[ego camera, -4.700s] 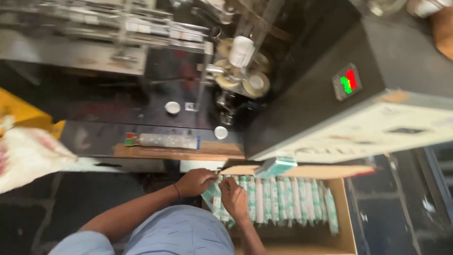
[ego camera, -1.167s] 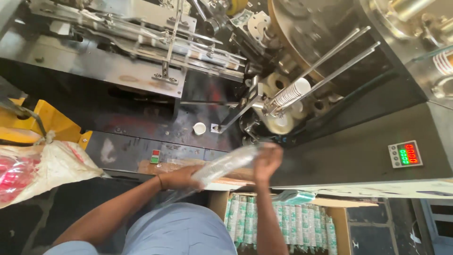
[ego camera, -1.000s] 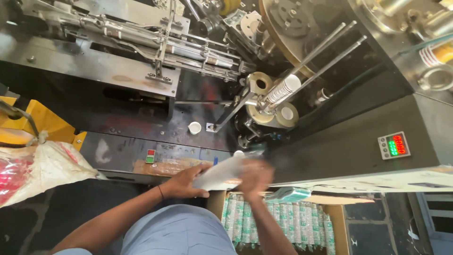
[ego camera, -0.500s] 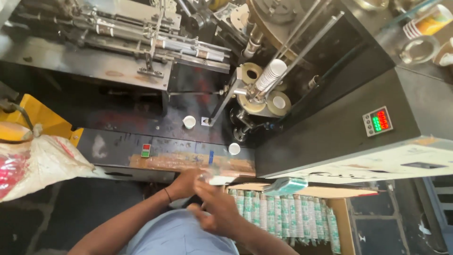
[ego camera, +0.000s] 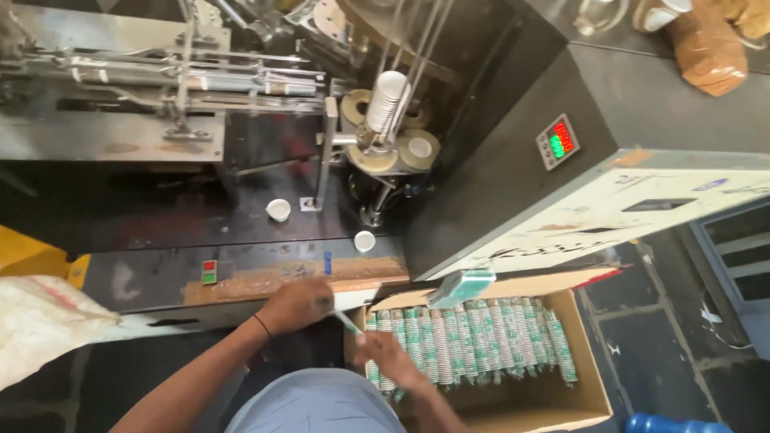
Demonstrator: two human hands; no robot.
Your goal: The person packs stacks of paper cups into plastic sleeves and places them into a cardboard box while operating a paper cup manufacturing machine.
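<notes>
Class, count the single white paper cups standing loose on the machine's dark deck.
2: one cup left of the upright post, another cup nearer the cardboard box. Others may be hidden behind machine parts.

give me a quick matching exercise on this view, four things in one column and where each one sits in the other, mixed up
Things:
1. open brown cardboard box
2. small red and green digital display
3. white woven sack
4. blue plastic container

Places:
A. bottom right corner
B. far left edge
C. on the dark machine cabinet's slanted face
D. right of the person's hands, filled with rows of sleeved paper cup stacks

Pairs: 1-D, 2-C, 3-B, 4-A
</notes>
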